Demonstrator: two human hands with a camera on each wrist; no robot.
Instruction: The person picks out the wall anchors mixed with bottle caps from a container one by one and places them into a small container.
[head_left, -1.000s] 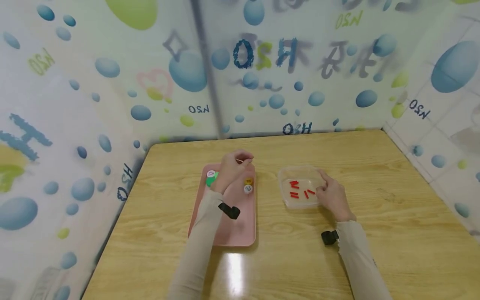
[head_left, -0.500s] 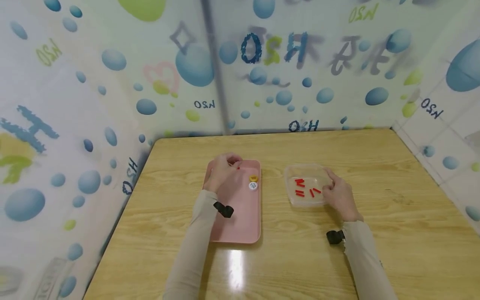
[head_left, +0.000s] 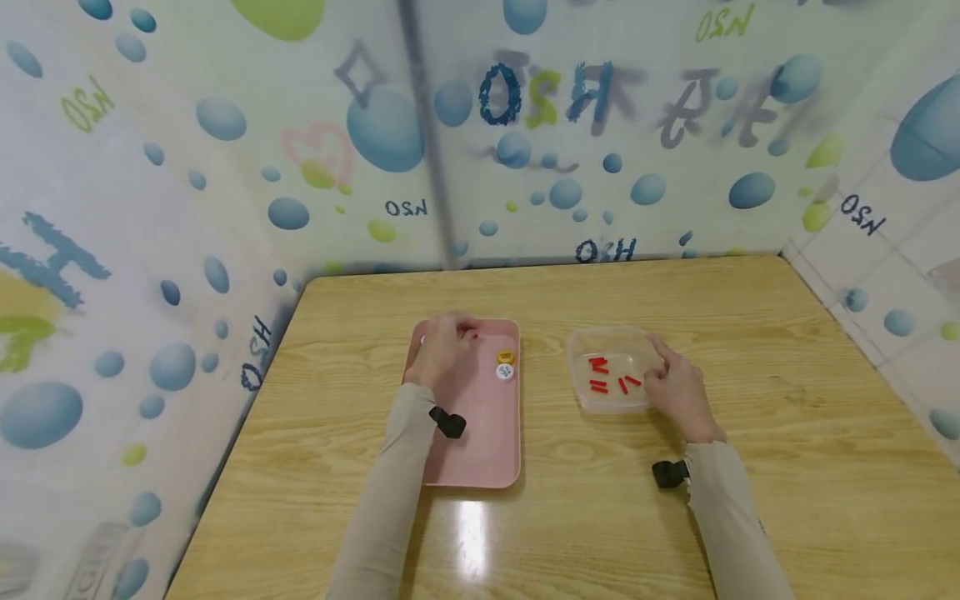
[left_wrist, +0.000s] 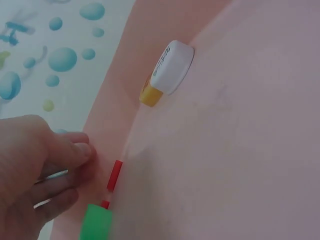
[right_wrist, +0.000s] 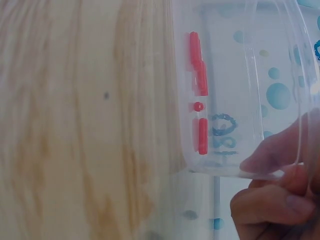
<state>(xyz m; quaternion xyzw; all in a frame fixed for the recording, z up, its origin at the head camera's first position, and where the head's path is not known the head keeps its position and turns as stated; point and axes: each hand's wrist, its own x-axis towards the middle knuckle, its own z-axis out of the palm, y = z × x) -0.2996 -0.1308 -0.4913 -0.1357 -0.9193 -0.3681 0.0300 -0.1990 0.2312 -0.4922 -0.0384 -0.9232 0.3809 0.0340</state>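
Observation:
My left hand (head_left: pixel 444 354) is over the far left part of a pink tray (head_left: pixel 472 471), fingers loosely bent with nothing visible between them. Beside its fingertips, a short red stick (left_wrist: pixel 114 175) lies in the tray, with another red end (left_wrist: pixel 105 204) by a green piece (left_wrist: pixel 96 222). Along the tray's right side sit a yellow round piece (head_left: pixel 506 357) and a white round piece with lettering (head_left: pixel 505 372). My right hand (head_left: pixel 681 396) pinches the right wall of a clear plastic box (head_left: pixel 581 400). Several red sticks (head_left: pixel 598 387) lie on the box's bottom.
Tray and box stand apart on a wooden table (head_left: pixel 600 517). A patterned wall covering (head_left: pixel 480 192) rises behind the table's far edge and along its sides.
My left hand has moved left and down to the tray; a red stick now shows by its fingertips. My right hand still holds the box's edge. The head view has shifted slightly.

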